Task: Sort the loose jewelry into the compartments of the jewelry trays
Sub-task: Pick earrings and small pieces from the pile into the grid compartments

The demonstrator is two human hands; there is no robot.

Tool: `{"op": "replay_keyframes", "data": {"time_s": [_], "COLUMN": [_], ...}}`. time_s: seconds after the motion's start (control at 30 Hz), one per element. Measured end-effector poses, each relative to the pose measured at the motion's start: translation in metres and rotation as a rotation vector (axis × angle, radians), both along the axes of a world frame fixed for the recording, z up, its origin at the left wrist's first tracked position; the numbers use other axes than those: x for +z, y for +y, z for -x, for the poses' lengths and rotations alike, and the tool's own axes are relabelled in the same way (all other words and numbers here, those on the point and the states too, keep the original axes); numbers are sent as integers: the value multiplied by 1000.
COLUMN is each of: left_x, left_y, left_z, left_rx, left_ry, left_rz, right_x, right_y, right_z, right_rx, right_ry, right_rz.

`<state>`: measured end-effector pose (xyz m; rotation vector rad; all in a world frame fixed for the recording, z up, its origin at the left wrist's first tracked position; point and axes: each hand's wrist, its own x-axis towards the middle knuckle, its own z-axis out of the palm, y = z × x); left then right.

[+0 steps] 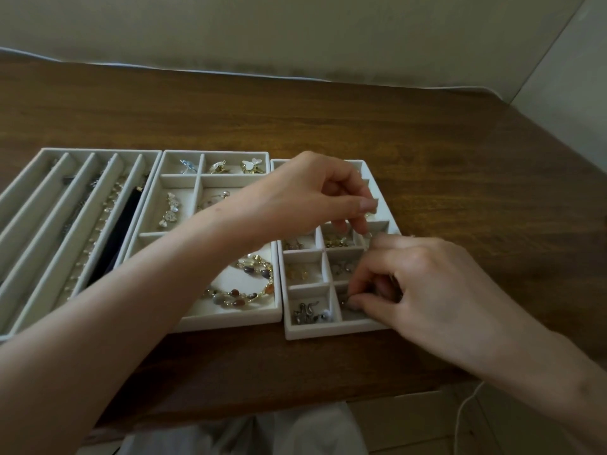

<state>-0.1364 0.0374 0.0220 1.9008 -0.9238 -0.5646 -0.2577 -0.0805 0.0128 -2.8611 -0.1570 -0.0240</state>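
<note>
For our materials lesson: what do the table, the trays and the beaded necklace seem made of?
Table: wood or wood-look laminate, brown with grain streaks, slight sheen.
Trays: pale, matte, probably fabric-covered; no shine.
Beaded necklace: glossy stone or glass beads, brown and grey, on gold-coloured metal links.

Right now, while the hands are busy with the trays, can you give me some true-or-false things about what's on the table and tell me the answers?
1. The long-slot tray, the middle tray and the small-grid tray sit side by side on the wooden table. True.
2. The beaded bracelet lies in the small-grid tray. False: it lies in the middle tray's nearest compartment.
3. The left hand and the right hand are both over the small-grid tray. True.
4. The butterfly pieces sit in the long-slot tray. False: they sit in the middle tray's far row.
</note>
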Motion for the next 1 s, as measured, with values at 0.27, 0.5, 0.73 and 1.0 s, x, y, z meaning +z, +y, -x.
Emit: {"op": "replay_keyframes", "data": {"time_s": [0.27, 0.5, 0.73, 1.0], "left_x": [1, 1, 1, 2], "left_y": [-1, 0, 0, 2], "left_z": [2, 1, 0, -4], "left_rx": [-2, -7, -6, 22], "left_ry": [12, 9, -6, -36], "left_rz": [1, -8, 2, 16], "right_x": [5, 6, 10, 13], "right_y": [10, 17, 14, -11], "right_z": [4, 5, 5, 1], "right_rx": [-101, -159, -169, -81], "right_ry": [61, 63, 79, -57], "right_rz": [-31, -14, -43, -263]}}
